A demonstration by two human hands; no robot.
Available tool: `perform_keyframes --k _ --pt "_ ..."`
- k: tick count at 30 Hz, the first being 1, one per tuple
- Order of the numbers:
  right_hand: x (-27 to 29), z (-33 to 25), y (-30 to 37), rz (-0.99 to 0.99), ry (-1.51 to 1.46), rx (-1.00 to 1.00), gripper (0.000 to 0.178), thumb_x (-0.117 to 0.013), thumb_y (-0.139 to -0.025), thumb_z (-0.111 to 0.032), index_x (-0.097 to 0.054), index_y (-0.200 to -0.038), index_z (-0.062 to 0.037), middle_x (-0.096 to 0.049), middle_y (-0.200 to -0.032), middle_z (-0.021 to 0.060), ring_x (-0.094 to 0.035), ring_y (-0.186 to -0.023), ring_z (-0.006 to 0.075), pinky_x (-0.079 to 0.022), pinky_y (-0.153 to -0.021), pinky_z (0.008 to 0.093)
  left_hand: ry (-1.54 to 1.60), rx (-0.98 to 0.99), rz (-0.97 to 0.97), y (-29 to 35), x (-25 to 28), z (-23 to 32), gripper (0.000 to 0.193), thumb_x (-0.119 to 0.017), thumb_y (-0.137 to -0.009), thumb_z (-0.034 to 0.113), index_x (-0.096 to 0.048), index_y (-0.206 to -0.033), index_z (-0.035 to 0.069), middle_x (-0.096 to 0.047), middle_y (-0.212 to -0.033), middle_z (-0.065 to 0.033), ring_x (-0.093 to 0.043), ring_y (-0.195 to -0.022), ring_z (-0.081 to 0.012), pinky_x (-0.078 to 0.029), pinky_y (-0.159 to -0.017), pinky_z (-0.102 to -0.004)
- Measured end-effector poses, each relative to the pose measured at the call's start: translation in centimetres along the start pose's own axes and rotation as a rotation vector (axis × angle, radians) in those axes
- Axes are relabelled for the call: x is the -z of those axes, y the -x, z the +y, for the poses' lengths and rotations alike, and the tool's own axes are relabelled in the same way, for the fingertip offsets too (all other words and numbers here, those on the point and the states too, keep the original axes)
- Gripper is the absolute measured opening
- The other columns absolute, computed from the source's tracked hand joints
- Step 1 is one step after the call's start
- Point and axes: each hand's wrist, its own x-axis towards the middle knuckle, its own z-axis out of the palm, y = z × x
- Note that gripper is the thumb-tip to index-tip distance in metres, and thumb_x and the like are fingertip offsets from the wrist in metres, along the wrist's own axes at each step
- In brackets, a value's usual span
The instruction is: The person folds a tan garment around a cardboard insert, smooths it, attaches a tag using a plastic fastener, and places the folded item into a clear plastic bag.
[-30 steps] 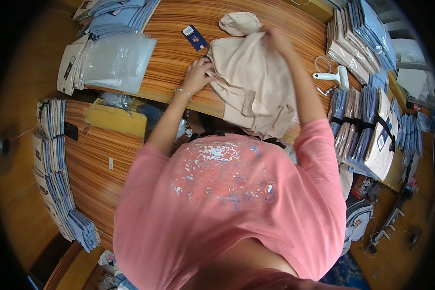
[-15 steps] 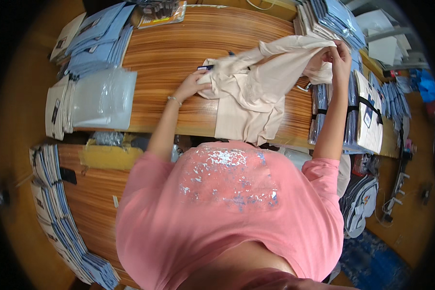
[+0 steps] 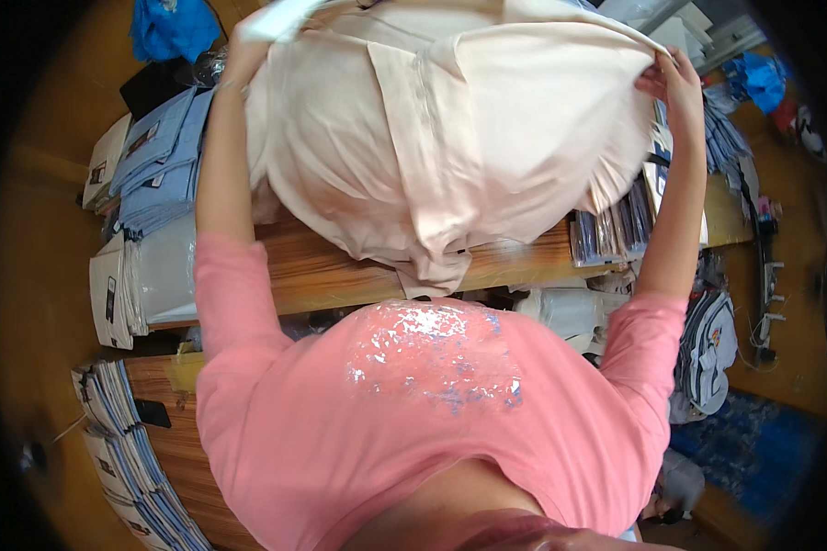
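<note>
A pale cream shirt [image 3: 340,119] is spread wide in the air between my two hands, with a placket-like strip running down its middle. Its lower part sags toward the wooden table near my chest. My right hand [image 3: 678,83] pinches the cloth at the shirt's upper right, thumb and fingers closed on it. At the upper left, my left hand [image 3: 246,53] is raised at the other side of the cloth and appears to grip it. A blurred whitish patch covers those fingers, so their exact hold is hidden.
Folded blue shirts [image 3: 161,147] and clear plastic sleeves [image 3: 170,266] are at the left of the wooden table [image 3: 331,266]. Packed garments [image 3: 616,225] stand at the right. A lower surface at left holds a row of folded shirts [image 3: 133,459] and a dark phone-like object [image 3: 153,413].
The shirt has gone from bunched on the table to lifted and spread wide. My left hand has moved up and left; my right hand has shifted slightly right.
</note>
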Motion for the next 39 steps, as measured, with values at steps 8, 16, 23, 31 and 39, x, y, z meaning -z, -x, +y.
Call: perform_keyframes --k 8,16,23,31,39 --pt "7.3 -10.8 0.3 0.222 0.036 0.399 0.023 -0.052 -0.092 -0.016 -0.057 -0.106 0.0005 -0.062 -0.096 0.0066 -0.062 -0.088 0.0159 -0.051 -0.072 0.0283 0.113 -0.457 0.664 -12.2 4.0 7.4 0.022 -0.056 -0.088 0.018 -0.065 -0.096 -0.001 -0.066 -0.087 -0.0122 -0.058 -0.081 -0.0153 -0.045 -0.077 -0.0271" --pt "-8.1 -3.6 18.5 -0.803 0.210 -0.238 0.020 -0.068 -0.080 -0.023 -0.064 -0.090 -0.0064 -0.068 -0.082 0.0042 -0.064 -0.070 0.0130 -0.049 -0.068 0.0257 0.733 0.310 0.483 6.3 4.3 -8.1 0.029 -0.044 -0.096 0.027 -0.056 -0.106 0.003 -0.057 -0.102 -0.0042 -0.052 -0.093 -0.0152 -0.040 -0.083 -0.0282" --pt "-22.3 4.1 29.8 -1.542 -0.965 -0.794 0.059 -0.053 -0.092 -0.029 -0.029 -0.139 -0.0052 -0.046 -0.132 0.0130 -0.051 -0.114 0.0254 -0.040 -0.097 0.0371 -0.047 0.224 0.613 24.1 -5.2 -9.3 0.039 -0.058 -0.088 0.016 -0.040 -0.116 -0.005 -0.047 -0.110 -0.0183 -0.048 -0.103 -0.0261 -0.038 -0.092 -0.0351" --pt "-18.9 23.2 23.8 -0.388 0.941 0.243 0.045 -0.056 -0.084 -0.039 -0.053 -0.125 -0.0200 -0.047 -0.126 0.0170 -0.041 -0.117 0.0353 -0.034 -0.094 0.0538 -0.833 0.470 -0.031 37.1 -10.2 -3.2 0.051 -0.053 -0.088 0.034 -0.041 -0.132 0.010 -0.038 -0.137 -0.0161 -0.029 -0.129 -0.0336 -0.021 -0.106 -0.0482" --pt "-13.8 22.7 28.7 -0.270 0.993 -0.112 0.056 -0.063 -0.079 -0.039 -0.051 -0.122 -0.0055 -0.049 -0.121 0.0189 -0.044 -0.113 0.0329 -0.031 -0.093 0.0480 -0.584 0.312 -0.016 41.7 -5.2 -2.3 0.043 -0.057 -0.082 0.014 -0.050 -0.125 0.008 -0.042 -0.133 -0.0149 -0.035 -0.126 -0.0322 -0.025 -0.104 -0.0436"
